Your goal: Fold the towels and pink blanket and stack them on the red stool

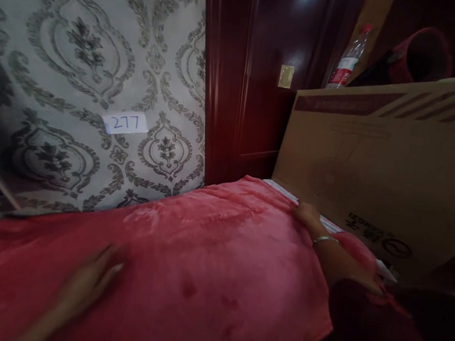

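Note:
A plush pink-red blanket (241,261) is spread over a long flat surface, its pile smooth in places and rumpled along the wall side. My left hand (94,273), blurred by motion, is low over the blanket at the left with thumb and fingers apart, holding nothing. At the far right edge, my right hand (308,216) has its fingers bent around the blanket's border; the fingertips are partly hidden. A silver bracelet (326,239) circles that wrist. A striped pale strip of cloth (281,190) shows along the edge beside this hand.
A large cardboard box (377,167) stands close against the right edge. On top are a plastic bottle (346,63) and a dark tube-like object with a red rim (424,56). Behind are a dark red wooden panel (262,86) and patterned wallpaper (89,48) bearing a paper label (125,123).

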